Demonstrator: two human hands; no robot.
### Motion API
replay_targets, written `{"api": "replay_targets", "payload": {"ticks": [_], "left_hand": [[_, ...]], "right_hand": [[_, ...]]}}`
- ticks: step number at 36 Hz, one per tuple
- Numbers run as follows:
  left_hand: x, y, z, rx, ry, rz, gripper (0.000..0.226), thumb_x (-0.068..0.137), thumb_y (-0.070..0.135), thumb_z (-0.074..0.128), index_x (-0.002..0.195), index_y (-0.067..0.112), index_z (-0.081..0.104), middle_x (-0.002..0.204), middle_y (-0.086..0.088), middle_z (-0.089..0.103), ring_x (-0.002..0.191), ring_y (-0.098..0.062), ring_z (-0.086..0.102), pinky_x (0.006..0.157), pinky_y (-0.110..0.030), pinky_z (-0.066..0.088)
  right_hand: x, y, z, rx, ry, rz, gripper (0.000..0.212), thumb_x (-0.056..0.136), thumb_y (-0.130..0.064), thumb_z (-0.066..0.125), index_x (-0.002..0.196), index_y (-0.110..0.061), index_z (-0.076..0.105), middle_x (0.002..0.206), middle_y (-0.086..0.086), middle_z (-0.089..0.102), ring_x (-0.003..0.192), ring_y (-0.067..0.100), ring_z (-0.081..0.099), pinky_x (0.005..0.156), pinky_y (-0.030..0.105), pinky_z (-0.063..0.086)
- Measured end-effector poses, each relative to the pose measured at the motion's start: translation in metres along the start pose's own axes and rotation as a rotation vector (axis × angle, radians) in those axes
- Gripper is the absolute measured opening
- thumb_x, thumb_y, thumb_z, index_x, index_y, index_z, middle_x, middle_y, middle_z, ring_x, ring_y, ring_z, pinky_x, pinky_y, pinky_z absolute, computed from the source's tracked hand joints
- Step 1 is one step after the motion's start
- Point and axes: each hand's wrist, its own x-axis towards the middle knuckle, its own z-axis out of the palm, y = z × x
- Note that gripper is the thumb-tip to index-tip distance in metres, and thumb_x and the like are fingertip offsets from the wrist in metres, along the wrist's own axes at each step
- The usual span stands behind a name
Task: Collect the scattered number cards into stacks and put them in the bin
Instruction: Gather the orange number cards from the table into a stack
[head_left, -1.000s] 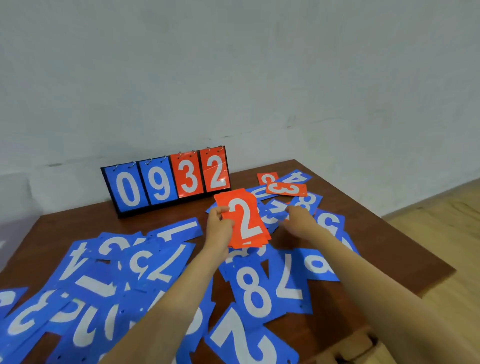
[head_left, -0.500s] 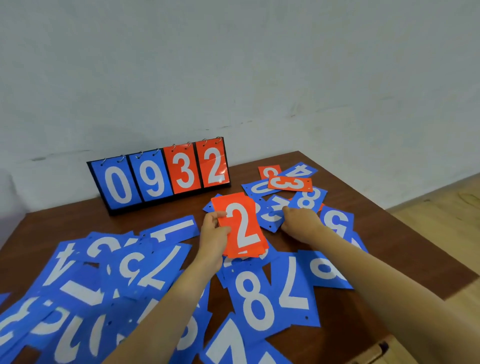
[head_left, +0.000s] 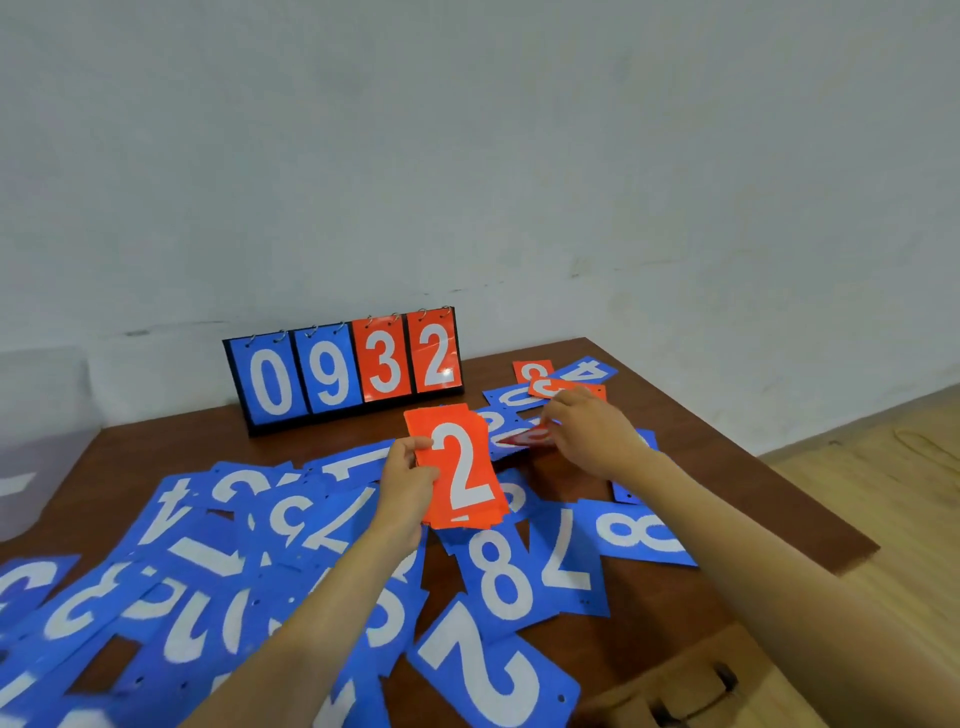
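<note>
I'm partway through gathering the orange set. My left hand (head_left: 410, 480) grips a stack of orange cards (head_left: 460, 470), white 2 on top, held tilted just above the bench (head_left: 171, 452). My right hand (head_left: 592, 436) pinches the edge of a loose orange card (head_left: 522, 437) that sits angled, half off the blue cards (head_left: 498, 577) beneath it. As I judge it, the next move is to carry that card across onto the stack and square the edges with my left thumb. Two more orange cards (head_left: 563, 388) lie near the far corner. The blue ones are scattered widely, uncollected. I can't make out the bin for certain.
</note>
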Motion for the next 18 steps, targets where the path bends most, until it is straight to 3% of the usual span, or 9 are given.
{"api": "replay_targets", "payload": {"ticks": [3, 6, 9, 13, 18], "left_hand": [[-0.010, 0.002, -0.012, 0.012, 0.016, 0.031, 0.031, 0.093, -0.001, 0.047, 0.109, 0.026, 0.049, 0.136, -0.007, 0.047, 0.105, -0.032, 0.060, 0.063, -0.036, 0.056], [-0.023, 0.007, -0.025, 0.012, 0.024, 0.068, 0.030, 0.093, -0.003, 0.045, 0.108, 0.023, 0.048, 0.130, -0.008, 0.051, 0.099, -0.030, 0.061, 0.059, -0.033, 0.055], [-0.037, 0.012, -0.038, -0.010, 0.021, 0.080, 0.030, 0.093, -0.005, 0.043, 0.110, 0.020, 0.047, 0.122, -0.006, 0.050, 0.093, -0.027, 0.060, 0.053, -0.030, 0.051], [-0.051, 0.019, -0.057, -0.047, 0.025, 0.064, 0.031, 0.092, -0.005, 0.044, 0.112, 0.018, 0.047, 0.117, -0.006, 0.051, 0.081, -0.021, 0.059, 0.051, -0.030, 0.049], [-0.058, 0.028, -0.080, -0.105, 0.036, 0.111, 0.032, 0.090, -0.007, 0.045, 0.114, 0.015, 0.047, 0.121, -0.013, 0.056, 0.086, -0.026, 0.061, 0.065, -0.037, 0.054]], "right_hand": [[-0.005, -0.015, -0.029, 0.172, 0.082, 0.060, 0.027, 0.096, -0.020, 0.044, 0.117, -0.015, 0.060, 0.121, 0.002, 0.060, 0.111, 0.019, 0.052, 0.083, 0.027, 0.041], [-0.007, -0.032, -0.053, 0.416, 0.201, 0.163, 0.021, 0.093, -0.018, 0.049, 0.106, -0.015, 0.065, 0.102, 0.001, 0.068, 0.087, 0.016, 0.060, 0.069, 0.025, 0.041], [-0.012, -0.051, -0.071, 0.633, 0.317, 0.210, 0.016, 0.092, -0.014, 0.051, 0.100, -0.011, 0.066, 0.084, 0.001, 0.068, 0.075, 0.017, 0.063, 0.069, 0.028, 0.049], [-0.020, -0.078, -0.082, 0.844, 0.374, 0.130, 0.014, 0.091, -0.012, 0.053, 0.095, -0.014, 0.067, 0.083, -0.002, 0.070, 0.077, 0.018, 0.066, 0.070, 0.030, 0.052], [-0.035, -0.112, -0.080, 0.889, 0.317, -0.093, 0.020, 0.087, 0.000, 0.057, 0.099, -0.011, 0.069, 0.100, -0.007, 0.069, 0.092, 0.003, 0.064, 0.084, 0.015, 0.049]]}}
